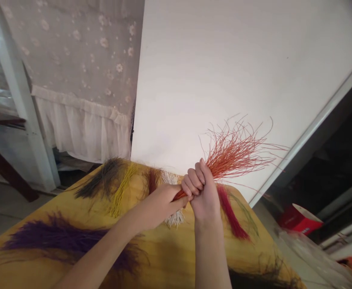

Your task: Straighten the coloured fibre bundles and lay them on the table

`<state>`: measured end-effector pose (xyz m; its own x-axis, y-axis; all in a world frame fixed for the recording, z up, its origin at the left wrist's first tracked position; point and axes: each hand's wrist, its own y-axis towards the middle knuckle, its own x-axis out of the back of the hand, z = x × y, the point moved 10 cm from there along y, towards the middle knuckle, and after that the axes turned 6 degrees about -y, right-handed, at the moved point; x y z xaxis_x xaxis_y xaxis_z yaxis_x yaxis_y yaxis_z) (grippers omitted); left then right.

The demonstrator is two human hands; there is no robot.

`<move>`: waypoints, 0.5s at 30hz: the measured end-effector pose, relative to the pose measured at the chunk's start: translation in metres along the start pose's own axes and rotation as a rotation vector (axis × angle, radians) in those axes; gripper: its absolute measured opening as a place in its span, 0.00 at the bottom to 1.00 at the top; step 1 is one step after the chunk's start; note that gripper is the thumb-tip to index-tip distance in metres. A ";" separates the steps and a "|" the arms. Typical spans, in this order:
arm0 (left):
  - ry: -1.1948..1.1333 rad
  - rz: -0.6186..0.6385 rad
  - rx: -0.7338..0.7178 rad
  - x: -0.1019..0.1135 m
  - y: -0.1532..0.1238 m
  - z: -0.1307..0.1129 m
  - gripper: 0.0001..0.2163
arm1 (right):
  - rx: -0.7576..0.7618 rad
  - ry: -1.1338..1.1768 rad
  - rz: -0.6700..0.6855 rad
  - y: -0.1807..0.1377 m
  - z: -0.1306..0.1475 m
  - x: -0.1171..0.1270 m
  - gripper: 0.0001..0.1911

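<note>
**Both hands closed on a bundle of orange stalks**

Head camera: the person holds an orange bundle (236,152) of thin dyed stalks up above a table covered with a yellow cloth (169,261). The right hand (201,192) is curled into a tight fist around the bundle's neck, fingers (194,182) folded over the stems with the knuckles turned to the camera. From the top of that fist the loose tips fan up and to the right in front of a white board (224,60). The left hand (163,202) comes in from the lower left and is also closed, gripping the butt end of the same stems just beside the right fist. A short length of orange shows between the two hands. How the left thumb lies cannot be told, as it sits behind the stems.

Below the hands, other dyed bundles lie flat on the cloth:

- a purple bundle (58,237) near the left forearm
- a yellow bundle (121,188) and a dark brown one (103,180) toward the far edge
- a white bundle (173,218) directly under the hands (partly hidden by them)
- a crimson bundle (231,216) to the right of the right wrist, with a thin green one (249,218) just beside it

A lace curtain (82,80) hangs behind the table at left. A red box (296,218) sits on the floor at right, well apart from the table.
</note>
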<state>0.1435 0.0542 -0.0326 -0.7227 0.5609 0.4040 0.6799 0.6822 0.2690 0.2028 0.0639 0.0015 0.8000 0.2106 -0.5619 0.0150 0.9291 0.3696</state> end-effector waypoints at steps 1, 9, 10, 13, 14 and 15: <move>-0.007 0.015 0.012 -0.002 0.000 0.001 0.15 | 0.009 0.016 -0.028 -0.001 0.003 0.004 0.28; 0.130 0.025 -0.034 -0.007 -0.007 -0.013 0.10 | 0.164 0.004 -0.192 -0.022 0.042 0.020 0.28; 0.126 0.006 -0.046 -0.007 -0.008 -0.015 0.11 | 0.172 0.001 -0.196 -0.024 0.044 0.020 0.28; 0.112 -0.042 -0.074 -0.011 -0.010 -0.021 0.11 | 0.194 0.035 -0.209 -0.027 0.048 0.019 0.26; 0.106 -0.045 -0.075 -0.014 -0.010 -0.022 0.11 | 0.196 0.055 -0.207 -0.028 0.048 0.018 0.26; 0.101 -0.046 -0.073 -0.015 -0.011 -0.023 0.11 | 0.193 0.073 -0.198 -0.028 0.048 0.016 0.25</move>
<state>0.1502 0.0276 -0.0214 -0.7394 0.4776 0.4745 0.6564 0.6680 0.3505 0.2442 0.0272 0.0173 0.7248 0.0590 -0.6864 0.2859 0.8808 0.3775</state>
